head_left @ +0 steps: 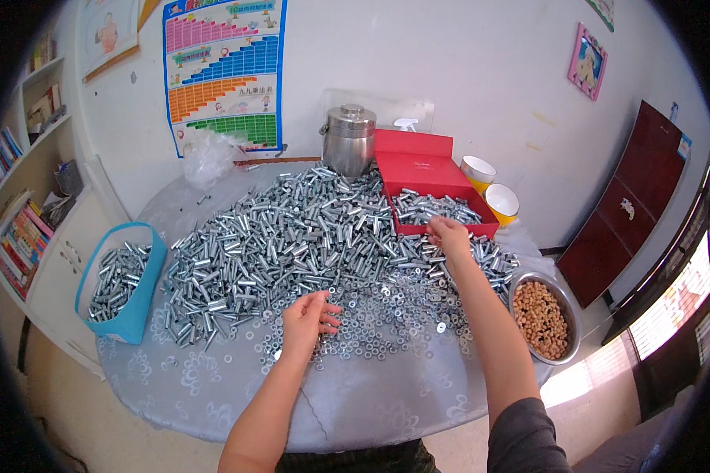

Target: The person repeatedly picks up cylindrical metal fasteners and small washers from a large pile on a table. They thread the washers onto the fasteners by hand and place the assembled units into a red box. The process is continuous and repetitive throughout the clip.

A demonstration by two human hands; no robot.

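Note:
A big heap of silver metal sleeves (292, 229) covers the middle of the table, with many small washers (379, 323) spread along its near side. My left hand (301, 322) hovers over the washers' left part, its fingers loosely bent and apart, with nothing visible in them. At the near wall of an opened red box (442, 229), my right hand (450, 236) has its fingers drawn together; whatever they may hold is hidden. More sleeves (426, 206) lie inside that box.
A blue fabric bin (140, 296) of sleeves stands at the left edge. To the right sits a steel bowl (569, 347) of brown pieces. Behind are a steel canister (349, 142), a clear plastic bag (211, 158) and two yellow-and-white cups (501, 202).

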